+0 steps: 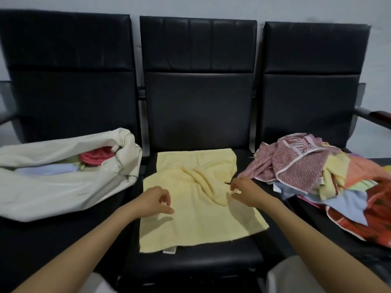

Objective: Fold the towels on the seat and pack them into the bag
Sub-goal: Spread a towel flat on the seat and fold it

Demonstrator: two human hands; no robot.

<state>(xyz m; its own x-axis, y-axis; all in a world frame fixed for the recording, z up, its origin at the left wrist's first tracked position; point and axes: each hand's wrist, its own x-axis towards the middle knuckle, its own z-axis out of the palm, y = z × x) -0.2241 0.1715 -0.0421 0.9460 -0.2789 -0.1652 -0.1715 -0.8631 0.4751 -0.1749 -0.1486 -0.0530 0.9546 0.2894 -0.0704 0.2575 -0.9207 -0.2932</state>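
Observation:
A pale yellow towel [196,208] lies spread on the middle black seat [196,256], rumpled into a ridge toward its right side. My left hand [155,200] hovers just over the towel's left edge with fingers loosely curled, holding nothing. My right hand [243,190] is at the towel's right edge, its fingertips and thumb close together beside the ridge; whether they pinch the cloth is unclear. A cream bag [63,187] lies open on the left seat with a pink towel [97,157] and a light blue one [48,171] inside.
A heap of loose towels [317,178], patterned pink, yellow, blue and orange-red, covers the right seat. Black backrests stand behind all three seats. An armrest [374,117] juts out at the far right.

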